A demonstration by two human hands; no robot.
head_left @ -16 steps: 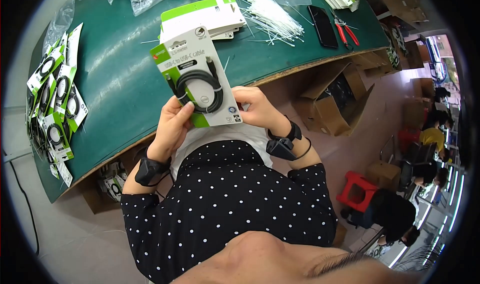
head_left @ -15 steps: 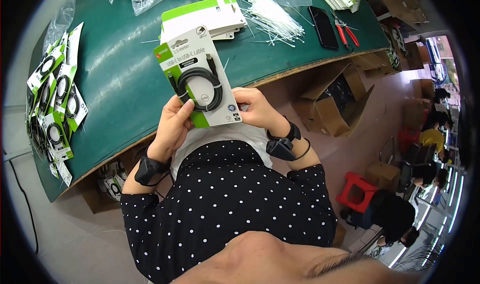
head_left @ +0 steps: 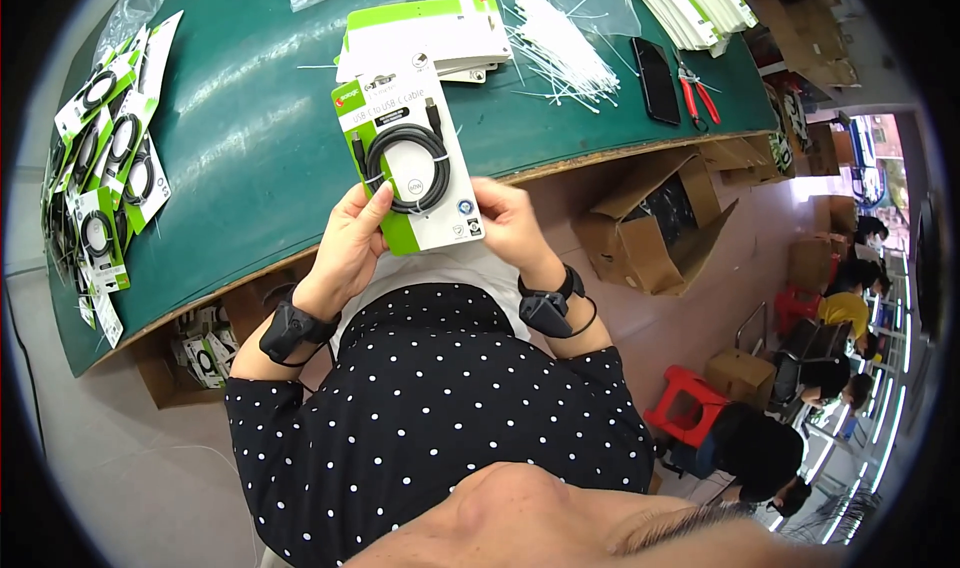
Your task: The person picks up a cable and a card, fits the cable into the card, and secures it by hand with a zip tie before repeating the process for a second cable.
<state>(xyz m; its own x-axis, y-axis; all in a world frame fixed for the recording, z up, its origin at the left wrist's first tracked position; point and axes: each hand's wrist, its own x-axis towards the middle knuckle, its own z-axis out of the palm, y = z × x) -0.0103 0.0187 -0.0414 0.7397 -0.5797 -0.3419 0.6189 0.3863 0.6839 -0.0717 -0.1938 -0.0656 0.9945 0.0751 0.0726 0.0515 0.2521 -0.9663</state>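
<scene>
Cable card (head_left: pixel 412 158) held up by the near edge of the bench (head_left: pixel 250 148)

One cable card is in the air, with one loop of black cable (head_left: pixel 441 174) on it. The loop has two plug ends, one on each side. On the bench there is one black phone (head_left: pixel 655 80) and one pair of red pliers (head_left: pixel 697 93) just beside it. There are two stacks of flat cards, one behind the held card (head_left: pixel 425 33) and one far to the right (head_left: pixel 695 8). The white ties (head_left: pixel 565 48) are too many to count. So are the cards in the messy pile (head_left: pixel 105 168) on the left, as they lie on top of each other.

Half a second ago, the card leaned more to the left. Now it stands straighter. The view has moved too, so the things on the bench sit in new spots.

The left hand (head_left: pixel 350 238) is closed on the card's lower left side. Its thumb (head_left: pixel 378 206) is on the front, and its other fingers go behind. The right hand (head_left: pixel 512 230) is at the right edge. Its fingertips are hidden behind the card, so I cannot tell how far open they are or if they grip it.
</scene>
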